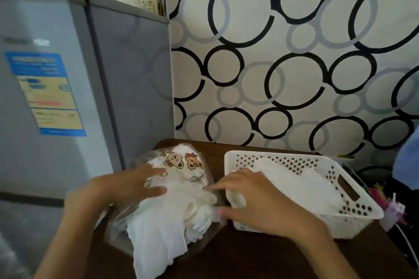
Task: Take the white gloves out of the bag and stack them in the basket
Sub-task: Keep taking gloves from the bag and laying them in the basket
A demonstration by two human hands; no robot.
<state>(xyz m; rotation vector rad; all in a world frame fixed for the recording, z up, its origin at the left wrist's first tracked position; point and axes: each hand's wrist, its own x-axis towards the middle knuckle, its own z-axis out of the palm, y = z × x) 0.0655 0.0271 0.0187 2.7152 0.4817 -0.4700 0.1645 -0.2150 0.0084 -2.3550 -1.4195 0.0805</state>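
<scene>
Both your hands work the clear cartoon-printed plastic bag (179, 179) on the dark wooden tabletop (249, 253): the left hand (118, 190) lies flat, fingers straight, seemingly steadying it. Your right hand (256, 199) reaches for the bagged white gloves (172, 217), fingers loosely extended, its grip apparently empty; the white perforated plastic basket (353, 190), just right, already holds some.

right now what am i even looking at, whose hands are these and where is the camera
One picture, from a camera worn on a person's head, looking down at their own two bare hands; no machine is involved. On the dark wooden table lies a clear plastic bag printed with cartoon bears, full of white gloves. The left hand rests flat on the bag. The right hand reaches for the gloves at the bag's edge. Beside it stands a white perforated plastic basket already holding some gloves.
</scene>
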